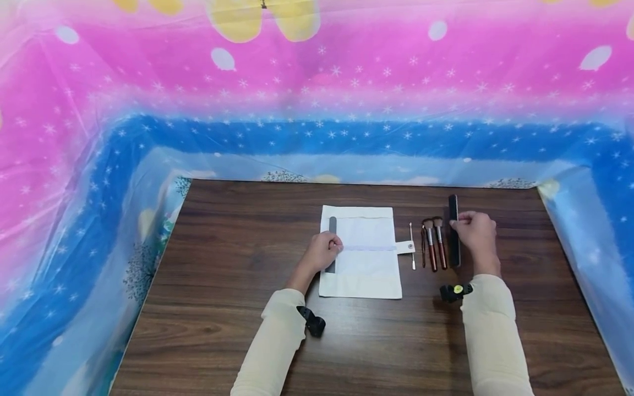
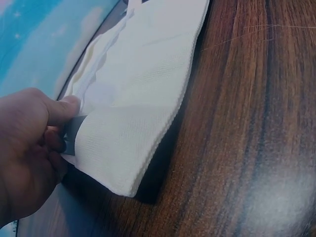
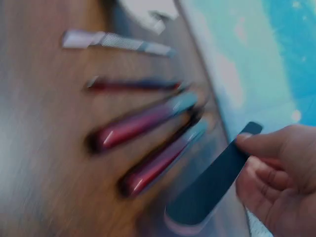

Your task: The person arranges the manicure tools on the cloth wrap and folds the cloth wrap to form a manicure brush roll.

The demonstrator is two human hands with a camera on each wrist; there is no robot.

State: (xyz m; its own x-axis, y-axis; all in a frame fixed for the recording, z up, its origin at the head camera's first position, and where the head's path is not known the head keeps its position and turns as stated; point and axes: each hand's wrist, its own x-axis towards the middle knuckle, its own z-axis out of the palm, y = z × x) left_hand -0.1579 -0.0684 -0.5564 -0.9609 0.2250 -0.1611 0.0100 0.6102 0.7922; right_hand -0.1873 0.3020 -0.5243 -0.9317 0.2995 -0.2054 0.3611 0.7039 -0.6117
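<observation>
The right hand (image 1: 476, 234) pinches the black file (image 1: 454, 250) towards its far end, fingers (image 3: 256, 177) closed on it; that off-centre hold could let the near end swing into the brushes (image 1: 431, 245), just left of them. The left hand's (image 1: 323, 252) fingers curl on the grey file (image 1: 333, 224); a tug could shift the pouch (image 1: 366, 269) reaching rightward from them.

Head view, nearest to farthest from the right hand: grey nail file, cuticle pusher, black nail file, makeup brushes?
1. Black nail file: held in the right hand
2. Makeup brushes: just left of it
3. Cuticle pusher: left of the brushes
4. Grey nail file: leftmost, at the white pouch
</observation>
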